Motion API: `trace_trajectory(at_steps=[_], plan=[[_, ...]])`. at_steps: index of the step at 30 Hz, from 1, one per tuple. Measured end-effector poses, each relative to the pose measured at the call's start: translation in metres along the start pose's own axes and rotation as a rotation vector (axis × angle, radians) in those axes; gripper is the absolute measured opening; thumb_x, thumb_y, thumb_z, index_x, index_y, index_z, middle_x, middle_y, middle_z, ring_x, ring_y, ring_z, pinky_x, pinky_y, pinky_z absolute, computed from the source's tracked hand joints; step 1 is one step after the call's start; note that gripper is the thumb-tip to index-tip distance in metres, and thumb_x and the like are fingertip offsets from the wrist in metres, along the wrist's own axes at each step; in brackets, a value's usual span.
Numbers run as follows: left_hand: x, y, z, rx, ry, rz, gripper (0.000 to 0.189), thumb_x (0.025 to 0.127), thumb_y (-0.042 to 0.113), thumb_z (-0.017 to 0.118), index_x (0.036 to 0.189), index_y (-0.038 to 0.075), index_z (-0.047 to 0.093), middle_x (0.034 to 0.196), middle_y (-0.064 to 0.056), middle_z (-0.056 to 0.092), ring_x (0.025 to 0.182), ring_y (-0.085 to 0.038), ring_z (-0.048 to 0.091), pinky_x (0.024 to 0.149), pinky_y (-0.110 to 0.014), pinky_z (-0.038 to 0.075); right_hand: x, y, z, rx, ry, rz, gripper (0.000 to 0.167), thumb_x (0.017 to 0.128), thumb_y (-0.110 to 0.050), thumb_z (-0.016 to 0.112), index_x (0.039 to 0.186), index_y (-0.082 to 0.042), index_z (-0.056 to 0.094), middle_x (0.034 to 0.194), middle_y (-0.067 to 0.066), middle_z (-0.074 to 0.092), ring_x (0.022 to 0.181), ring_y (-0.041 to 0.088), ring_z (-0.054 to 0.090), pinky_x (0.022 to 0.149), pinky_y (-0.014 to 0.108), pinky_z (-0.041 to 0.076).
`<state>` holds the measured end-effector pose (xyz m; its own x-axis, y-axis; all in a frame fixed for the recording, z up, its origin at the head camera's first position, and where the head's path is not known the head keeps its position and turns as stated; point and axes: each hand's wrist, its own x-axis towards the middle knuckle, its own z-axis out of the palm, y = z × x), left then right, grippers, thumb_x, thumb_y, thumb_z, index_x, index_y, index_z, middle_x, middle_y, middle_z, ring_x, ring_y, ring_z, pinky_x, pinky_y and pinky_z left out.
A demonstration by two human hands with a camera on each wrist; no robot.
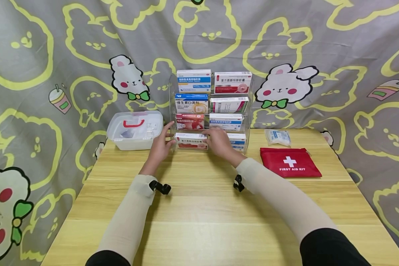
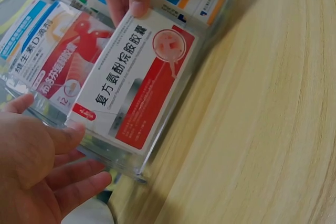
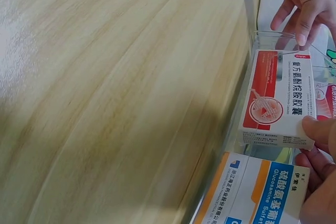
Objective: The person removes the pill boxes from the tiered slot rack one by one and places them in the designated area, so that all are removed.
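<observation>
A clear tiered display rack [image 2: 125, 168] holds medicine boxes in two columns. In its bottom left compartment is a white and red medicine box [image 1: 190, 141], its printed front facing out. My right hand [image 1: 219, 141] pinches that box at its right end, thumb on the front in the right wrist view. At the rack's left side, my left hand [image 1: 161, 143] has its fingers spread, and the thumb tip meets the box's left end in the left wrist view. Partly behind my right hand stands a blue and white box [image 3: 262, 195] in the bottom right compartment. Directly above the pinched box sits a red box [image 2: 73, 61].
Left of the rack stands a translucent lidded bin [image 1: 137, 135] with a red handle. On the right lie a red first aid pouch [image 1: 290, 164] and a small clear packet [image 1: 278, 137]. A patterned curtain [image 1: 206, 40] hangs behind the wooden table [image 1: 199, 214].
</observation>
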<state>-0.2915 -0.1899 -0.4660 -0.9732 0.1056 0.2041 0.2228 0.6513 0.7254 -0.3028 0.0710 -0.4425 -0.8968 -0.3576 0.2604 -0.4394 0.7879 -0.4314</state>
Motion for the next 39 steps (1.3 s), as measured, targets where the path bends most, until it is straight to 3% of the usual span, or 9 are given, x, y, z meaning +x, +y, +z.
trace_trajectory(at_steps=[5, 9, 16, 23, 29, 39], plan=[[0.001, -0.001, -0.002, -0.003, -0.015, -0.002, 0.084, 0.1, 0.006, 0.065, 0.16, 0.048, 0.024, 0.139, -0.021, 0.063, 0.127, -0.037, 0.061, 0.101, -0.056, 0.053, 0.0, -0.002, -0.005, 0.056, -0.004, 0.025, 0.033, 0.092, -0.014, 0.079, 0.125, -0.01, 0.074, 0.122, 0.01, 0.073, 0.12, 0.03, 0.062, 0.11, 0.047, 0.046], [0.002, -0.003, -0.002, -0.005, -0.014, 0.006, 0.084, 0.099, 0.005, 0.065, 0.16, 0.046, 0.025, 0.136, -0.022, 0.064, 0.126, -0.037, 0.062, 0.099, -0.055, 0.055, 0.0, -0.004, -0.009, 0.09, -0.006, 0.036, 0.033, 0.093, -0.013, 0.078, 0.126, -0.009, 0.074, 0.117, 0.009, 0.072, 0.109, 0.027, 0.064, 0.099, 0.042, 0.053], [0.001, -0.004, -0.002, 0.002, -0.012, 0.022, 0.084, 0.099, 0.002, 0.065, 0.16, 0.045, 0.026, 0.133, -0.022, 0.066, 0.122, -0.038, 0.064, 0.093, -0.054, 0.057, 0.0, -0.007, -0.016, 0.12, -0.016, 0.043, 0.032, 0.095, -0.012, 0.076, 0.126, -0.008, 0.073, 0.126, 0.011, 0.07, 0.119, 0.03, 0.062, 0.107, 0.044, 0.049], [0.001, -0.004, -0.001, 0.008, -0.002, 0.035, 0.084, 0.099, 0.001, 0.064, 0.16, 0.045, 0.026, 0.131, -0.021, 0.067, 0.121, -0.037, 0.065, 0.093, -0.054, 0.057, 0.001, -0.01, -0.028, 0.126, -0.019, 0.042, 0.033, 0.096, -0.013, 0.075, 0.129, -0.009, 0.072, 0.121, 0.01, 0.07, 0.106, 0.026, 0.065, 0.09, 0.039, 0.056], [0.002, -0.004, -0.001, 0.006, 0.004, 0.037, 0.085, 0.099, -0.002, 0.064, 0.16, 0.045, 0.027, 0.129, -0.022, 0.067, 0.122, -0.037, 0.064, 0.094, -0.055, 0.057, 0.0, -0.013, -0.04, 0.137, -0.003, 0.018, 0.035, 0.096, -0.013, 0.075, 0.13, -0.01, 0.071, 0.122, 0.009, 0.07, 0.104, 0.025, 0.064, 0.085, 0.038, 0.056], [0.001, -0.002, -0.003, -0.001, -0.006, 0.024, 0.084, 0.1, -0.002, 0.063, 0.161, 0.043, 0.026, 0.13, -0.022, 0.067, 0.123, -0.037, 0.063, 0.092, -0.055, 0.057, -0.006, -0.018, -0.054, 0.14, 0.008, -0.01, 0.033, 0.096, -0.015, 0.075, 0.129, -0.011, 0.072, 0.131, 0.01, 0.069, 0.119, 0.029, 0.063, 0.102, 0.044, 0.052]])
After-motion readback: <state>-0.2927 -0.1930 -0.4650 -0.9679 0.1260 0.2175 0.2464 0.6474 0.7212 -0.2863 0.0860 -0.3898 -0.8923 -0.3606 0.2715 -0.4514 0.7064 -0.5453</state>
